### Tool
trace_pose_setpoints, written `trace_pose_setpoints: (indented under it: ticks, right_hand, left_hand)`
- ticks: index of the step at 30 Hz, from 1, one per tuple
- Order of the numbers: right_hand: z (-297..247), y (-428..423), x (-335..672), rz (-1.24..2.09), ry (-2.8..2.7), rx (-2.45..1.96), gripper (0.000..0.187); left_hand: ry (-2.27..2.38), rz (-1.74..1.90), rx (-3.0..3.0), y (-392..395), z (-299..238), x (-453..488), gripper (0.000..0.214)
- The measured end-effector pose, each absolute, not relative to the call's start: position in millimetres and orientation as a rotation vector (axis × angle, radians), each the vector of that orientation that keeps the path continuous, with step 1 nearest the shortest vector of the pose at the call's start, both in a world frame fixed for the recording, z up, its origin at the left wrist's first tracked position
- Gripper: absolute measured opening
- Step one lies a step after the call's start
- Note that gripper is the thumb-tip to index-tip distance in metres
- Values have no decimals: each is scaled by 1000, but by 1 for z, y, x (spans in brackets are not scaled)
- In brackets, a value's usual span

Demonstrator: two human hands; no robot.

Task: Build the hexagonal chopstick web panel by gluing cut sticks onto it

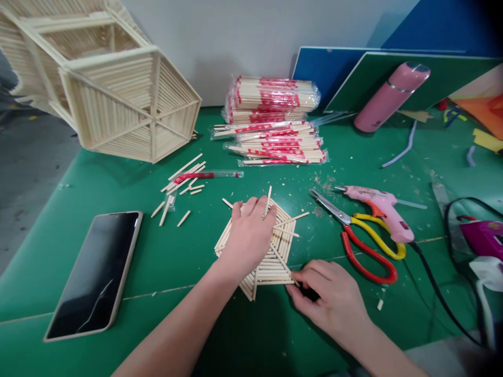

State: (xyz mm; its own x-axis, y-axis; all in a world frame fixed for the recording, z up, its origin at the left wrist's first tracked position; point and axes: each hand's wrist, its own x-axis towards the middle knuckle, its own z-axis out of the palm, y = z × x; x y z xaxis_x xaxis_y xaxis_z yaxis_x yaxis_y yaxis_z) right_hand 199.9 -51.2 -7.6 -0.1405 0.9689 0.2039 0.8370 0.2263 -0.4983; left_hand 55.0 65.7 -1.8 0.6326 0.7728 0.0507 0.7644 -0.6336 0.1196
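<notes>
A hexagonal panel of chopsticks (271,275) lies on the green table, built of rows of cut sticks with several longer sticks crossing them like spokes. My left hand (249,235) rests on top of its upper left part, fingers bent down and gripping it; the fingertips are partly hidden. At the lower right corner, my right hand (330,296) pinches the end of a spoke chopstick (280,257) between thumb and fingers. Some spoke ends stick out past the panel's edge. Right of the panel lie scissors (348,222) with red and yellow handles.
A pink glue gun (381,207) with its cord lies beyond the scissors. Wrapped chopsticks (275,120) are piled at the back, near a pink flask (393,97). A large chopstick structure (129,104), loose stick pieces (188,173) and a phone (96,275) occupy the left.
</notes>
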Motion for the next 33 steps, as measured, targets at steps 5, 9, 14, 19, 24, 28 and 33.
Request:
trace_pose_setpoints:
  ticks: [5,9,14,19,24,28,33]
  right_hand:
    - [-8,-50,200,357,-2025,-1665,11]
    - [-8,-50,199,360,-2024,-1670,10]
    - [-8,-49,197,371,-2002,-1698,9]
    - [-5,-50,198,437,-2000,-1731,8]
    - [-1,-51,199,464,-2006,-1771,6]
    - [-1,-53,197,439,-1989,-1785,6]
    - [-3,-53,192,385,-1962,-1797,19]
  left_hand:
    - [1313,150,2769,65,-4,55,35]
    - [1313,147,2773,65,-3,55,36]
    - [1312,132,2765,66,-3,55,36]
    - [1328,157,2763,66,-1,56,35]
    - [1361,184,2769,64,2,55,32]
    - [1358,194,2781,64,1,53,32]
    - [1364,200,2796,64,-2,53,32]
